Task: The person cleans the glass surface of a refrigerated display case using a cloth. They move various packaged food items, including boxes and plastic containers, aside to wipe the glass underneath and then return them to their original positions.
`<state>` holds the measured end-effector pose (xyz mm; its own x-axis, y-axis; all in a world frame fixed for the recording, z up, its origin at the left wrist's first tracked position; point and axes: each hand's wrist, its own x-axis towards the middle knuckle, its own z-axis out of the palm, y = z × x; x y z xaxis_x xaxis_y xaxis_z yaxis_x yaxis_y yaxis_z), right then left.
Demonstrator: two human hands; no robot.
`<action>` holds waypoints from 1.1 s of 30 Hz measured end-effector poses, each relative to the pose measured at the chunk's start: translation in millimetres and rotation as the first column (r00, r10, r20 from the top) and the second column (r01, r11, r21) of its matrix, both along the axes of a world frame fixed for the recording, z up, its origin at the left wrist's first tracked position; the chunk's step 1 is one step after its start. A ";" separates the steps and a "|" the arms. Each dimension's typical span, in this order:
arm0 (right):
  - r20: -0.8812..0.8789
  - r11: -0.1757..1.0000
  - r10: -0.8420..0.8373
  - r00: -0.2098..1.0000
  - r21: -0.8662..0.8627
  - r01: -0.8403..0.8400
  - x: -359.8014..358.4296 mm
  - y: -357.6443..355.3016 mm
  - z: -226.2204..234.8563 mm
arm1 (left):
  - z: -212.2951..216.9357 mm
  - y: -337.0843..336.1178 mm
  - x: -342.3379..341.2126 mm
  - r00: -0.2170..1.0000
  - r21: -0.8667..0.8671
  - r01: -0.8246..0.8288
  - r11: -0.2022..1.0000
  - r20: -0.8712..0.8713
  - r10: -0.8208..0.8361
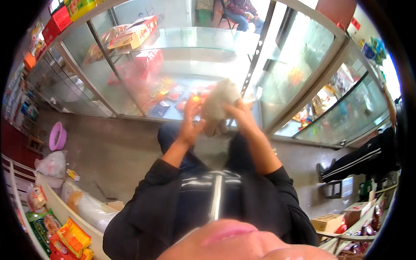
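Note:
A greyish cloth point(218, 103), bunched up and blurred by motion, is held in front of the glass display case point(190, 54). My right hand point(241, 113) grips its right side, with the fingers partly behind or against it. Just left of the cloth is my left hand point(190, 122), its fingers apart and pointing up; it seems to hold nothing. Behind the hands, small packets in red, orange and yellow lie on the case's lower level. An open yellow and red carton point(133, 34) rests on the glass shelf at upper left.
A purple basin point(57, 136) sits on the floor at left, near white plastic bags point(51, 164). Snack packets point(71, 238) fill a rack at lower left. At right stand another person's leg point(353, 164) and a small stool point(340, 188). Cartons point(328, 222) are at lower right.

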<state>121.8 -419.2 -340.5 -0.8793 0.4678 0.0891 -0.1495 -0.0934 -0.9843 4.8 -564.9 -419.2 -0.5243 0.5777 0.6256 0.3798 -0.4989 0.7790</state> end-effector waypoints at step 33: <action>-0.558 -0.075 -0.440 0.703 0.803 0.591 -61.3 271.9 13.2 | 216.3 363.7 -325.0 0.415 -0.217 -0.556 0.802 0.764 0.494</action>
<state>60.5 -147.3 -327.3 -0.3775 0.2717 0.8853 0.2288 0.9537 -0.1951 -320.1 -201.2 -202.9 -0.9893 -0.0050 -0.1456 -0.1259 -0.4736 0.8717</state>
